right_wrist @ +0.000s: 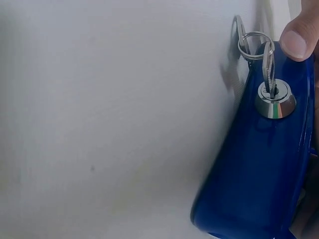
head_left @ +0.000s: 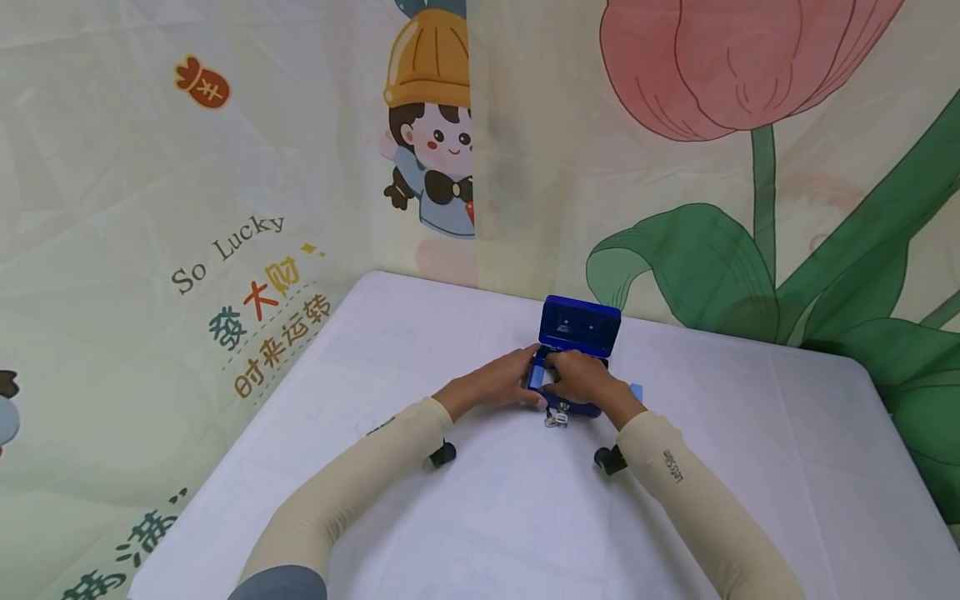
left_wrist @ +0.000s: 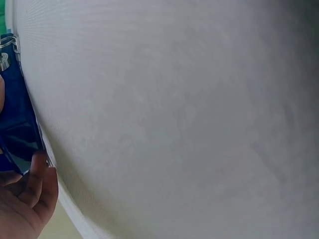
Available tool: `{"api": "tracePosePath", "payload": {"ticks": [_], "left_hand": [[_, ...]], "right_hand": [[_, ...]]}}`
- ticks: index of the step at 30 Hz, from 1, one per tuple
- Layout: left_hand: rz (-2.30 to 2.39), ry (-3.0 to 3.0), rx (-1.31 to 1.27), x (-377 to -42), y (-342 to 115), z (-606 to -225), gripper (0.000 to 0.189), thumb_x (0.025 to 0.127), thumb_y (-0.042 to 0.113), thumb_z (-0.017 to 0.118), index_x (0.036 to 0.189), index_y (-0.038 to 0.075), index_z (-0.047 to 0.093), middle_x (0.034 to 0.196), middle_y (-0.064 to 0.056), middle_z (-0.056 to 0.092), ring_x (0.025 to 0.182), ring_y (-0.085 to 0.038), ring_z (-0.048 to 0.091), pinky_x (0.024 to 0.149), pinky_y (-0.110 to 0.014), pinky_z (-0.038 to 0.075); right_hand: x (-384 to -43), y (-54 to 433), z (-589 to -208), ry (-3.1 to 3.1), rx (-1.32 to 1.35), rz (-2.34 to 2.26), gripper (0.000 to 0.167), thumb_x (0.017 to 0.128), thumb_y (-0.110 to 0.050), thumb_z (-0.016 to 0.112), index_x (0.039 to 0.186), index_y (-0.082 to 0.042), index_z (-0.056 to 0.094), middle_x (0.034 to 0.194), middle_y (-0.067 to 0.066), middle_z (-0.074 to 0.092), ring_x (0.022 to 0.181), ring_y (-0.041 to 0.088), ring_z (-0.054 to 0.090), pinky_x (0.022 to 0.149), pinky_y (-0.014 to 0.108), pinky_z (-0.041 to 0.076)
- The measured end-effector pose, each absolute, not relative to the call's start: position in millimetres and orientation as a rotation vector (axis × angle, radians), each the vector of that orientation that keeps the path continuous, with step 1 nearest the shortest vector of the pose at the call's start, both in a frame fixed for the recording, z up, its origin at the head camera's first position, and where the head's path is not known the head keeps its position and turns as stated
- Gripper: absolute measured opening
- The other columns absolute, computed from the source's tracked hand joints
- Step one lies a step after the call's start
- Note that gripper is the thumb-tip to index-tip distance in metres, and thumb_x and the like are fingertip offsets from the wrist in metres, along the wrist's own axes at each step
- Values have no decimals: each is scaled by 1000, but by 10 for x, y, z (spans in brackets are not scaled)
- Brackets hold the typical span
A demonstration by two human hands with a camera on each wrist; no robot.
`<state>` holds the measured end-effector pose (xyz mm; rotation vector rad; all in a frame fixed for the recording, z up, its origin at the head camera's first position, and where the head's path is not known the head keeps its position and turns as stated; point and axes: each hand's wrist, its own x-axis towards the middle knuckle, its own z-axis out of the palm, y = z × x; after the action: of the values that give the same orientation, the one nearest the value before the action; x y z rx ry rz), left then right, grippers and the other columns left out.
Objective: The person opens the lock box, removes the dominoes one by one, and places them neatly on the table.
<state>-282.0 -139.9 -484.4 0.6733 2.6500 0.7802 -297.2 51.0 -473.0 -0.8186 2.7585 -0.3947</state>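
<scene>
A small blue metal cash box (head_left: 579, 327) stands on the white table with its lid raised at the back. My left hand (head_left: 504, 380) grips its left end, the thumb (right_wrist: 296, 44) against the front wall. The right hand (head_left: 583, 379) reaches down over the box, fingers inside; whether they hold anything is hidden. In the front lock (right_wrist: 275, 99) sits a key, with another key hanging from the same ring (right_wrist: 255, 46). Something pale (head_left: 548, 377) shows inside the box beside the right fingers. The left wrist view catches only the box's edge and some fingers (left_wrist: 39, 184).
The white table (head_left: 480, 517) stretches around the box, its back edge close behind the lid. A light blue piece (head_left: 637, 391) shows just right of the right wrist. Printed cloth (head_left: 525, 167) hangs behind and on the left. Dark wrist cameras (head_left: 443, 454) sit under both forearms.
</scene>
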Motion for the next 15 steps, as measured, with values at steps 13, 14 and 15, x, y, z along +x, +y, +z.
{"api": "tracePosePath", "payload": {"ticks": [13, 14, 15], "left_hand": [[788, 2637, 679, -2814, -1405, -4830, 106, 85, 46, 78, 162, 10, 14, 162, -13, 34, 147, -24, 37, 122, -39, 31], [788, 2637, 676, -2814, -1405, -4829, 106, 86, 46, 78, 162, 10, 13, 162, -13, 34, 148, -24, 36, 122, -39, 30], [787, 2636, 674, -2813, -1405, -4827, 107, 86, 46, 78, 162, 10, 13, 162, -13, 34, 148, -24, 36, 122, -39, 30]], "right_hand": [[-2941, 505, -4696, 2752, -754, -428, 49, 88, -32, 78, 128, -6, 65, 114, 11, 73, 93, 23, 68, 96, 47, 56], [-2939, 504, -4697, 2751, -748, -436, 49, 88, -32, 78, 128, -6, 65, 113, 10, 73, 92, 23, 68, 96, 46, 56], [-2937, 504, -4697, 2751, -744, -442, 49, 89, -31, 78, 128, -6, 65, 113, 10, 74, 91, 22, 67, 95, 46, 56]]}}
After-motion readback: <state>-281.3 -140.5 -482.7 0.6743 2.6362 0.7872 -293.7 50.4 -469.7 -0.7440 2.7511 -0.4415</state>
